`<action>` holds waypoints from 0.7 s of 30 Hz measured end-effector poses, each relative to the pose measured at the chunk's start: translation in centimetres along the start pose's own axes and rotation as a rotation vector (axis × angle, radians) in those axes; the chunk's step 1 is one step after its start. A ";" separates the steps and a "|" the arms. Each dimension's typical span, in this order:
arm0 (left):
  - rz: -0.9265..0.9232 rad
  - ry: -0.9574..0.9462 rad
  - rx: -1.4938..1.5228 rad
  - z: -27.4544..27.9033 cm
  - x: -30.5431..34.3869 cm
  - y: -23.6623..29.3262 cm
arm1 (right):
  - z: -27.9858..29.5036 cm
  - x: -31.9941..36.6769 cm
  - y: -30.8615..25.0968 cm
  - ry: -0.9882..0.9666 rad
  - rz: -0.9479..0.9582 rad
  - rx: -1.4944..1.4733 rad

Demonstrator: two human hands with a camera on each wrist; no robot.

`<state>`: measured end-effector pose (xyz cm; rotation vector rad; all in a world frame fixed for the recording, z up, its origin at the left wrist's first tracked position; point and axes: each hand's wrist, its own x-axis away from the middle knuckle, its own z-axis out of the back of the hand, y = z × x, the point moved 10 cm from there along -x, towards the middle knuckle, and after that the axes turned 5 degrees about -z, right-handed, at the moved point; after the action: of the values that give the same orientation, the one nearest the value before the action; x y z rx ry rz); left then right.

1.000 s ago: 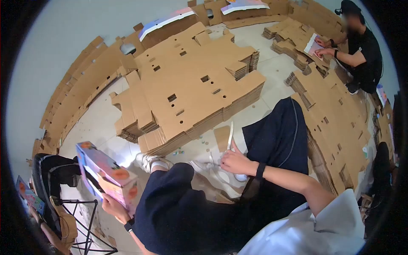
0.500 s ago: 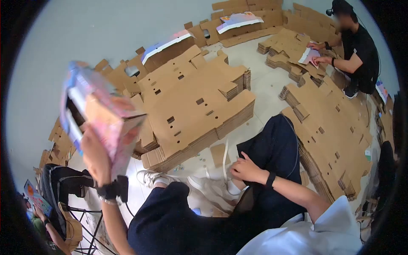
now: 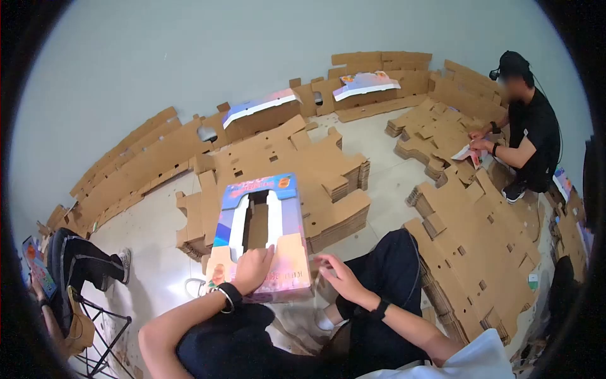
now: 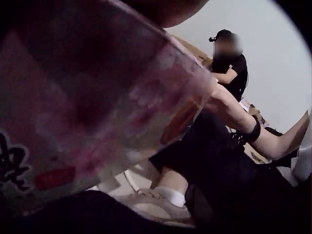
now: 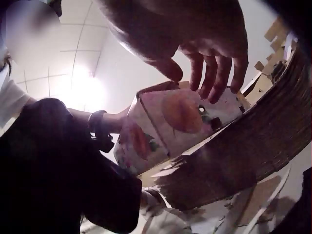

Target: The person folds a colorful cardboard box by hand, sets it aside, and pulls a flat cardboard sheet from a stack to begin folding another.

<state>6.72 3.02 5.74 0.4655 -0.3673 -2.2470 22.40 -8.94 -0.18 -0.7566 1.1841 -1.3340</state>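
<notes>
In the head view a colourful printed box (image 3: pixel 290 211) with a long opening in its upper face is held over the lap. My left hand (image 3: pixel 252 270) grips it at the near end, fingers going in at the opening's edge. My right hand (image 3: pixel 341 278) is just right of the box with its fingers spread and loosely bent. The right wrist view shows my right hand (image 5: pixel 195 44) close to the peach-printed side of the box (image 5: pixel 183 114); contact cannot be told. The box (image 4: pixel 107 97) fills much of the left wrist view.
Stacks of flat brown cardboard (image 3: pixel 278 151) lie ahead, with another stack (image 3: pixel 473 246) at the right. Cardboard sheets (image 3: pixel 145 151) lean along the wall. A person in black (image 3: pixel 533 139) crouches at the right, and a folding stool (image 3: pixel 104 328) stands at the left.
My left hand has brought the box up and across from the left to the front of the lap. My right hand has left the shoe area and come beside the box.
</notes>
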 end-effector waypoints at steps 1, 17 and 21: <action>0.012 -0.006 -0.005 0.1 -0.1 0.1 | -0.4 -0.8 -0.5 0.006 0.023 -0.079; -0.138 -0.572 0.101 -2.4 1.4 1.4 | -0.5 -5.6 0.0 0.127 0.156 -0.112; -0.190 -0.600 0.082 -1.8 1.7 2.1 | -2.0 -8.9 2.0 -0.096 0.071 -0.184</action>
<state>7.87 0.18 4.68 -0.1577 -0.7467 -2.5351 22.52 0.40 -0.75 -0.8923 1.2563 -1.1282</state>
